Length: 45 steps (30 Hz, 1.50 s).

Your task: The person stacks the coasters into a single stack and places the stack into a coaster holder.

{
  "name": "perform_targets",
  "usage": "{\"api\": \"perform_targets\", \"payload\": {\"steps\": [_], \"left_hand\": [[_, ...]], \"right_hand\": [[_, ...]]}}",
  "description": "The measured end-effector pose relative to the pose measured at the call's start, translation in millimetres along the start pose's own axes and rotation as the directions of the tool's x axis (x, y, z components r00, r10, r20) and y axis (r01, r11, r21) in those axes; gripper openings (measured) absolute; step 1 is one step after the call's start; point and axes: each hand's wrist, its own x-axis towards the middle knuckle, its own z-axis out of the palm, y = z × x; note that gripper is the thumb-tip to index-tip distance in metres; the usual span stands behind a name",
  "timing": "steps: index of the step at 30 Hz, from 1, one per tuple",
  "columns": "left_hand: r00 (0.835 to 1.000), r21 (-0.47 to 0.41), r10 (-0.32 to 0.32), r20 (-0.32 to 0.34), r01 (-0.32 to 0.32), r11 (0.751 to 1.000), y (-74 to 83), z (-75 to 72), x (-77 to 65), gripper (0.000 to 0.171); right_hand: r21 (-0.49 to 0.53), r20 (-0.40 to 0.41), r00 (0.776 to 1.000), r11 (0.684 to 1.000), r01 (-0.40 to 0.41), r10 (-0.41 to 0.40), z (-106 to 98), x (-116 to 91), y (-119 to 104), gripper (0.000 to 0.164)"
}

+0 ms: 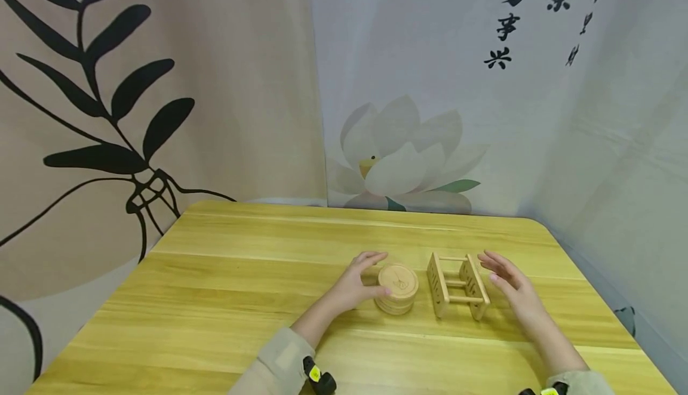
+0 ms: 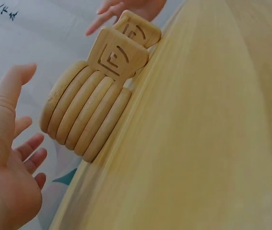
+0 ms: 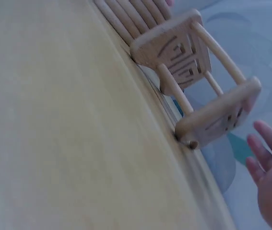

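Several round wooden coasters (image 1: 398, 281) stand in a neat stack on the table, the top one bearing a small engraved mark. Just left of them is my left hand (image 1: 352, 284), thumb and fingers spread; a gap shows between this hand (image 2: 11, 158) and the coasters (image 2: 83, 112) in the left wrist view. To the right of the stack stands a wooden coaster rack (image 1: 457, 284), two side panels with cut-out patterns joined by thin rods. Beyond the rack's right panel, my right hand (image 1: 510, 284) hovers with relaxed fingers, holding nothing. Its fingers point toward the rack (image 3: 217, 115).
The wooden table (image 1: 242, 275) has a light yellow grain and rounded far corners. Behind it hangs a cloth backdrop (image 1: 419, 54) with a printed lotus and black characters. A plant print (image 1: 115, 84) covers the left side.
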Motion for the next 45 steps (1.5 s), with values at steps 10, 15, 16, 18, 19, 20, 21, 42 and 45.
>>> {"api": "perform_targets", "payload": {"steps": [10,15,16,18,19,20,21,42,45], "left_hand": [[0.998,-0.023,0.032,-0.051,-0.033,0.999,3.0,-4.6,-8.5,0.064],[0.997,-0.024,0.054,-0.062,-0.056,0.998,5.4,-7.9,-14.3,0.062],[0.997,-0.021,0.055,-0.062,-0.057,0.998,6.0,-8.4,-15.4,0.062],[0.996,-0.020,0.056,-0.064,-0.058,0.998,7.2,-8.9,-17.4,0.063],[0.996,-0.023,0.059,-0.064,-0.061,0.998,8.1,-9.1,-18.2,0.063],[0.996,-0.026,0.061,-0.065,-0.063,0.998,8.9,-9.3,-18.9,0.064],[0.996,-0.029,0.062,-0.067,-0.064,0.998,9.7,-9.4,-19.5,0.063],[0.996,-0.087,0.031,-0.084,-0.038,0.995,35.7,-0.1,-34.0,0.062],[0.997,-0.092,0.020,-0.080,-0.027,0.995,18.0,4.7,-29.8,0.063]], "right_hand": [[0.135,-0.167,0.983,0.986,0.096,-0.073,12.9,7.0,-32.9,0.041],[0.120,-0.205,0.977,0.989,0.090,-0.064,28.7,7.2,-55.4,0.038],[0.108,-0.213,0.975,0.991,0.080,-0.055,32.3,6.9,-59.6,0.037],[0.083,-0.217,0.975,0.994,0.064,-0.044,39.1,6.2,-66.6,0.037],[0.078,-0.221,0.975,0.996,0.050,-0.032,42.6,5.9,-69.9,0.036],[0.073,-0.222,0.975,0.997,0.035,-0.018,46.2,5.5,-72.8,0.036],[0.069,-0.220,0.976,0.997,0.023,-0.008,49.6,5.2,-75.3,0.036],[0.014,-0.050,0.998,0.999,-0.039,0.039,120.3,-6.4,-88.7,0.059],[-0.005,-0.029,0.996,0.996,-0.089,0.089,126.4,-6.5,-89.5,0.062]]}}
